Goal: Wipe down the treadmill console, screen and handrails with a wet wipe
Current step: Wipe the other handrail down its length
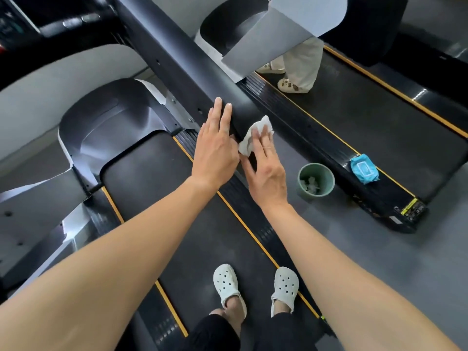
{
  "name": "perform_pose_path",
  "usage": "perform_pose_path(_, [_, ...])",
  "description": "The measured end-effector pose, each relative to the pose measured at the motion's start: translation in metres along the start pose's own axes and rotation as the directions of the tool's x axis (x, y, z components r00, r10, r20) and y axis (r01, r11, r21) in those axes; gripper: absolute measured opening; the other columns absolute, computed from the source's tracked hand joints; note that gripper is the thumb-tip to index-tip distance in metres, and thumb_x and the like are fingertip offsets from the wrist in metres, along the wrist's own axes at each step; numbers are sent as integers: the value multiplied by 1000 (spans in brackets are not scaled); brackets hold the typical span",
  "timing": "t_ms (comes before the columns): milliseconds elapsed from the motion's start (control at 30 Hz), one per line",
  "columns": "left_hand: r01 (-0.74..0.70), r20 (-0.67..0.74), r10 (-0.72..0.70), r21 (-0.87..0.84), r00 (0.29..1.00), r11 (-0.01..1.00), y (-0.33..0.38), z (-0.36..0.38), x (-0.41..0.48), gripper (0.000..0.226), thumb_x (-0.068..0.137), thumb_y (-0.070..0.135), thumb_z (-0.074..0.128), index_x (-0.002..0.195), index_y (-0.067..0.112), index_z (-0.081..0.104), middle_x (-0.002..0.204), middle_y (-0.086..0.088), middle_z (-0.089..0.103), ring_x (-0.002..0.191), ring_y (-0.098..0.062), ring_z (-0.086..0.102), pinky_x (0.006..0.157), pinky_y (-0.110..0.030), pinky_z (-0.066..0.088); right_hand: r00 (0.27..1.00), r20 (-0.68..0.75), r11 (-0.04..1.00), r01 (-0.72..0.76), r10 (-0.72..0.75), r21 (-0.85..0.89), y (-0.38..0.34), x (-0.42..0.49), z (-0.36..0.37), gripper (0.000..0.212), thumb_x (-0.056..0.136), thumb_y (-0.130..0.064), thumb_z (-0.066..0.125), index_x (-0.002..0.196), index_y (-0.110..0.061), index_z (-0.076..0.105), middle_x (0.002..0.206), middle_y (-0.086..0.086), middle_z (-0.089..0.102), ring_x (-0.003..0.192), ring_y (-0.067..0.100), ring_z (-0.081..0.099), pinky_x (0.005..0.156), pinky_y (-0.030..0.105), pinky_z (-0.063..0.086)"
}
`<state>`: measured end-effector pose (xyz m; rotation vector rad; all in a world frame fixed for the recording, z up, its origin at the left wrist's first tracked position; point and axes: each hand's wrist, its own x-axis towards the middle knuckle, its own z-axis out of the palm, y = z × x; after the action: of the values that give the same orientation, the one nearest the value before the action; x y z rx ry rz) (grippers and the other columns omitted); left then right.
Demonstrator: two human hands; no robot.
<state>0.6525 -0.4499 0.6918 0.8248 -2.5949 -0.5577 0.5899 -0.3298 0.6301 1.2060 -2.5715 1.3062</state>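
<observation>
Head view: I look down over both bare forearms at a treadmill, with a neighbouring one to its right.
Console [15,24]: dark and blurred at 10 o'clock of the frame, well apart from both hands; I cannot make out its screen.
Belt [177,198]: black with yellow edge lines, running from the centre down to 6 o'clock.
Handrail [182,62]: a broad black beam slanting from 12 o'clock down to the centre, where it ends.
Left hand [215,148]: flat, palm down, fingers straight and close together, resting on the left side of the handrail near its end, fingertips towards 12 o'clock.
Clogs [225,282]: my pale pair at 6 o'clock, the left on the belt, the right at its yellow edge.
Wet wipe [254,136]: white and crumpled, on the end of the handrail, just at 3 o'clock of my left hand and under my right fingers.
Right hand [266,173]: fingers straight, pressing the wet wipe against the handrail; the thumb sticks out towards 9 o'clock, and it may touch the wipe's lower edge, though I cannot tell.
Legs [298,64]: another person's pale trousers and shoes on the second treadmill [379,127], at 1 o'clock.
Bin [316,179]: small, round and green, on the floor at 3 o'clock of my right hand, with crumpled white scraps inside.
Wipe pack [364,168]: blue, lying on the second treadmill's side rail, at 3 o'clock of the bin.
</observation>
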Motion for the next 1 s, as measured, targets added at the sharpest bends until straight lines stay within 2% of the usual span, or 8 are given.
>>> perform_pose_path(233, [-34,-44,40,123,998,992,2,12,-6,68,98,8,46,161,9,22,170,-12,14,157,-30,15,125,-48,21,914,73,909,-405,399,102,16,-44,17,39,108,-20,48,145,-7,53,160,5,39,132,29,55,108,40,48])
perform_pose_path(333, [-100,-40,111,204,993,974,4,14,-13,69,96,8,48,161,9,23,170,-10,17,158,-29,12,126,-47,19,837,28,802,-532,546,271,6,-35,24,36,107,-16,50,140,-7,58,156,4,45,133,24,53,107,21,39])
perform_pose_path(433, [-179,-3,186,268,983,947,4,10,-16,72,93,6,49,160,7,25,170,-11,18,158,-29,12,128,-46,17,814,-74,784,-525,576,332,-11,-8,22,37,104,-10,53,140,-8,59,154,4,48,138,17,49,104,8,30])
perform_pose_path(667, [-184,20,186,282,982,942,6,13,-15,74,90,3,47,159,-1,22,168,-19,16,158,-33,10,127,-45,20,835,-103,823,-498,540,274,5,-19,31,39,105,-4,46,141,-7,57,152,7,51,130,23,55,107,27,45])
perform_pose_path(767, [-171,34,170,324,985,930,10,20,-17,73,91,5,42,159,-5,17,168,-25,11,158,-37,6,127,-46,18,736,-29,715,-646,676,267,24,-36,40,33,105,-4,43,131,-1,62,129,17,66,110,32,64,88,35,55])
perform_pose_path(867, [-153,39,149,350,988,924,15,21,-17,73,92,5,41,159,-7,14,167,-28,9,157,-40,5,126,-47,20,669,4,636,-708,743,307,27,-30,34,23,100,1,42,106,3,65,99,19,67,84,26,60,69,26,37])
perform_pose_path(933, [-159,54,150,383,987,910,19,21,-18,72,93,7,40,157,-10,13,165,-32,9,156,-43,6,126,-50,21,693,-49,651,-648,719,395,22,-16,26,28,97,5,40,109,3,66,110,18,69,92,21,61,86,21,44])
perform_pose_path(1000, [-167,64,155,427,986,888,22,21,-18,70,94,8,38,156,-12,12,164,-35,8,155,-46,6,126,-51,20,723,-81,668,-582,686,464,16,3,22,43,96,6,41,130,-3,65,134,9,66,121,17,59,107,25,45])
